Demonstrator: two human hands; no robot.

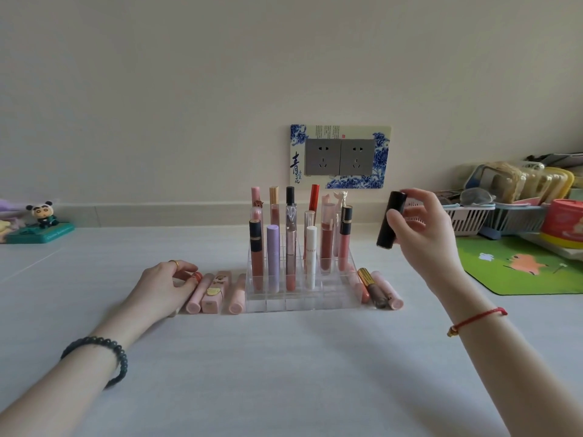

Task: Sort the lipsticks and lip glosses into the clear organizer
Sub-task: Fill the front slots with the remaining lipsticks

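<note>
The clear organizer [331, 302] stands mid-table with several lipsticks and lip glosses upright in its rear cells; its front cells hold nothing. My right hand [429, 234] holds a black lipstick tube [390, 219] in the air, to the right of the organizer and above the table. My left hand [164, 287] rests on the table left of the organizer, its fingers curled on a red-capped lipstick [197, 276]. Three pink lipsticks [217, 293] lie beside it. A gold-capped gloss [373, 288] and pink tubes [388, 291] lie to the organizer's right.
A double wall socket [340, 156] sits behind the organizer. Baskets with bags [504, 212] and a green mat [520, 266] fill the right side. A panda figure on a teal box [42, 227] stands at far left.
</note>
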